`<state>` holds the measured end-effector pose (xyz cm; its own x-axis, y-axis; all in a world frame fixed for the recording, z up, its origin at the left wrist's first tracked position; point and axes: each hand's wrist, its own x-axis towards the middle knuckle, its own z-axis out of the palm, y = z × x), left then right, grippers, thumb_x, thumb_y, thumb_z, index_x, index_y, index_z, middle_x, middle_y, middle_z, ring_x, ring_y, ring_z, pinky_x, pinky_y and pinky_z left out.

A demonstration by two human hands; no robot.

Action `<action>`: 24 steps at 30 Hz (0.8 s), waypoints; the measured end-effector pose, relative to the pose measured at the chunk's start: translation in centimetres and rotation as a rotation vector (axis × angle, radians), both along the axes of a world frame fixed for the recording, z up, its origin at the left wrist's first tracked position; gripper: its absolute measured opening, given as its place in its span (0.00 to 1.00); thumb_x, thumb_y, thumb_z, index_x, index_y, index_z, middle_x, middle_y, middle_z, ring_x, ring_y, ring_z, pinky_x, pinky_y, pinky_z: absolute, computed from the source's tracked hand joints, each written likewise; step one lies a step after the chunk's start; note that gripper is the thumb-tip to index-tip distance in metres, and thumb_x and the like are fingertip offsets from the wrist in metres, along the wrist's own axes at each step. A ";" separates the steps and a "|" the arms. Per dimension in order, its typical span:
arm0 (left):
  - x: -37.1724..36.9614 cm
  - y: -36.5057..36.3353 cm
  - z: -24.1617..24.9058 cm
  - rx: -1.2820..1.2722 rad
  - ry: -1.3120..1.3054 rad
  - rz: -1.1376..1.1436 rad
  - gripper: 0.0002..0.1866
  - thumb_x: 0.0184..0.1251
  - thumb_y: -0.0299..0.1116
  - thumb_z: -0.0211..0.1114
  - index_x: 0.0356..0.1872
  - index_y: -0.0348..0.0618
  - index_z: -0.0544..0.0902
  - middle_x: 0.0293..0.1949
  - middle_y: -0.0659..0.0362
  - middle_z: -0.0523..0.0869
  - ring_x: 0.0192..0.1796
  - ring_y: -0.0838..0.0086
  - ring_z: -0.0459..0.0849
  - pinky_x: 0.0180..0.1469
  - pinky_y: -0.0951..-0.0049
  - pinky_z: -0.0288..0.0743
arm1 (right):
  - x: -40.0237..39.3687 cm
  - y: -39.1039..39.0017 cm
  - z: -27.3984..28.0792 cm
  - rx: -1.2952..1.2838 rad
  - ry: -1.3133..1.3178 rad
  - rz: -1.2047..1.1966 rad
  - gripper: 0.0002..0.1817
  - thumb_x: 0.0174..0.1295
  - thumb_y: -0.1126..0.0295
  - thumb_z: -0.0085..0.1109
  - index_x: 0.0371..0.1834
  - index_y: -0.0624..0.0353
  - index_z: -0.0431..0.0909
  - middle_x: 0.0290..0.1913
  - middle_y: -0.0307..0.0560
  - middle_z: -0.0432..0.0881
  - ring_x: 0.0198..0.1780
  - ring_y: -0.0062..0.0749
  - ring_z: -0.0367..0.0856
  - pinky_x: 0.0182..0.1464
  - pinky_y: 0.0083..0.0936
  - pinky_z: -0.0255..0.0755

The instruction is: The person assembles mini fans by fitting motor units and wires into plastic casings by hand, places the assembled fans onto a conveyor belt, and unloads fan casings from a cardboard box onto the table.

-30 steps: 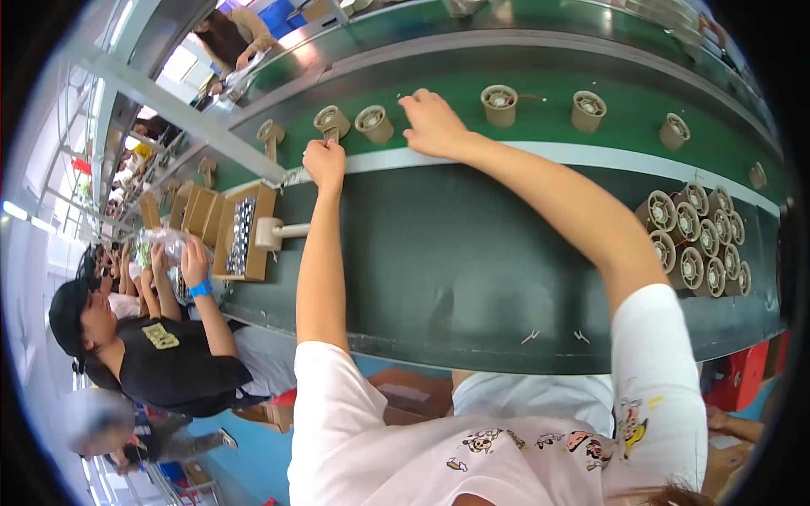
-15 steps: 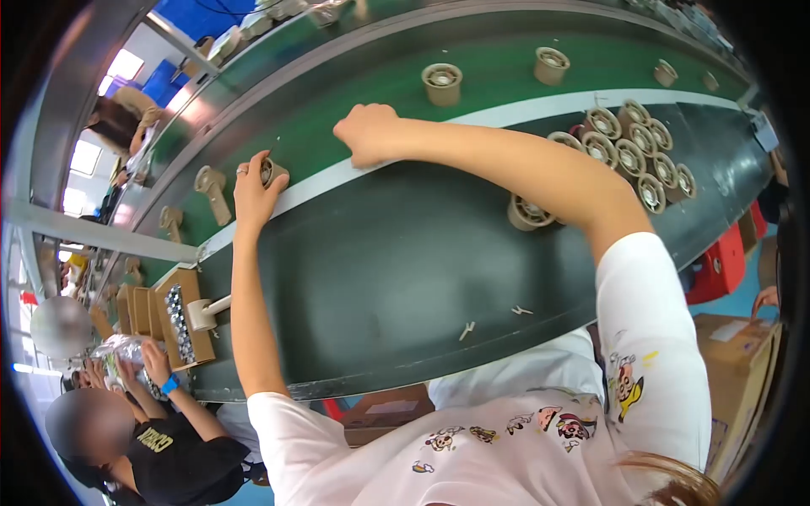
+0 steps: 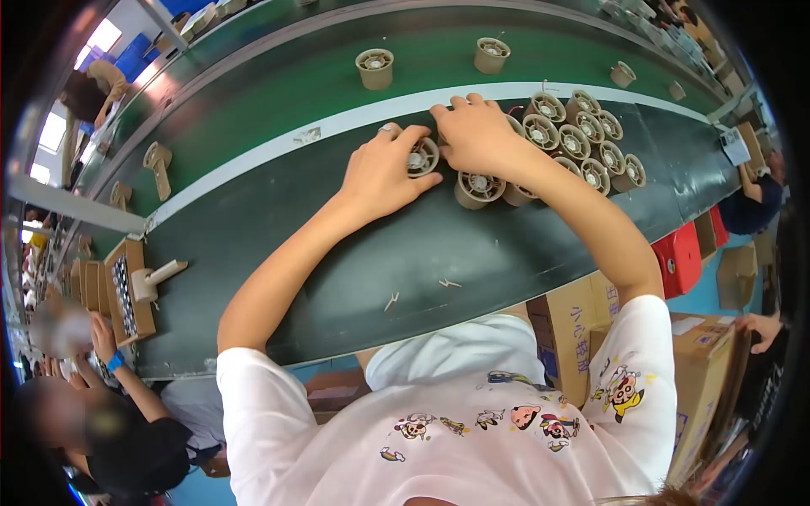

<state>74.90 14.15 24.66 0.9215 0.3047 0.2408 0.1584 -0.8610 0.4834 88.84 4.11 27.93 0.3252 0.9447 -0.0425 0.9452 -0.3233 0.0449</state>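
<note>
My left hand (image 3: 384, 173) is closed on a round beige fan housing (image 3: 423, 158), thumb and fingers on either side of it, above the dark work surface. Close to its right, my right hand (image 3: 477, 135) has curled fingers by the left edge of a group of similar housings. Whatever lies beneath its palm is hidden. One fan housing (image 3: 479, 189) of that group stands just below the right wrist, its spoked opening facing up. Several more housings (image 3: 575, 143) stand close together to the right of the hand.
Behind a pale rail, a green belt (image 3: 253, 135) carries more housings (image 3: 375, 69) and a beige handled body (image 3: 158, 169). Two small pale pieces (image 3: 449, 282) lie near the front edge. At left are a cardboard tray (image 3: 131, 291) of metal parts, a handled beige piece (image 3: 145, 285) and a co-worker's hand (image 3: 103, 337).
My left hand has carried the fan housing from the belt's edge rightward over the work surface. My right hand has also moved right, to the group of housings. The view has shifted.
</note>
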 end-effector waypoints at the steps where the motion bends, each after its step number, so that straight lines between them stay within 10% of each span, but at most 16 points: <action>1: 0.0 -0.3 0.1 0.000 0.003 0.019 0.32 0.48 0.45 0.75 0.56 0.46 0.76 0.45 0.48 0.81 0.46 0.52 0.83 0.47 0.59 0.78 | 0.0 -0.6 -0.2 0.095 -0.001 0.038 0.30 0.52 0.66 0.66 0.60 0.59 0.71 0.54 0.55 0.76 0.58 0.53 0.73 0.59 0.48 0.68; 5: -1.6 -1.3 0.7 -0.083 0.000 0.112 0.31 0.46 0.42 0.75 0.51 0.39 0.77 0.40 0.45 0.83 0.44 0.51 0.83 0.46 0.58 0.77 | -4.0 -3.7 1.3 0.506 0.143 0.309 0.30 0.45 0.76 0.62 0.57 0.60 0.70 0.44 0.55 0.78 0.48 0.51 0.77 0.46 0.42 0.74; 12: -10.9 -2.7 0.3 -0.741 0.047 0.068 0.45 0.49 0.16 0.66 0.73 0.40 0.58 0.53 0.50 0.79 0.39 0.76 0.82 0.44 0.76 0.80 | -8.7 -4.8 -1.2 0.416 0.314 0.215 0.33 0.42 0.54 0.76 0.51 0.53 0.75 0.45 0.46 0.71 0.46 0.41 0.76 0.39 0.36 0.75; 20: -25.9 5.8 0.8 0.624 0.012 1.180 0.29 0.67 0.41 0.62 0.66 0.42 0.67 0.52 0.39 0.78 0.47 0.48 0.81 0.47 0.53 0.76 | -8.7 -3.4 -3.7 0.632 0.568 0.296 0.16 0.48 0.72 0.71 0.34 0.59 0.71 0.46 0.51 0.66 0.46 0.47 0.75 0.42 0.38 0.73; 24: -28.3 8.7 1.2 0.301 0.345 1.379 0.33 0.73 0.59 0.43 0.73 0.56 0.59 0.40 0.38 0.84 0.44 0.42 0.84 0.47 0.49 0.76 | -8.9 -3.7 -3.8 0.636 0.686 0.379 0.16 0.45 0.80 0.66 0.35 0.61 0.70 0.47 0.52 0.66 0.44 0.49 0.75 0.43 0.37 0.74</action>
<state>46.59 22.81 25.85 -0.0325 0.9578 0.2855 0.9965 0.0091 0.0829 79.90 0.40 24.15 0.0935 0.8929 0.4404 0.7476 0.2291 -0.6233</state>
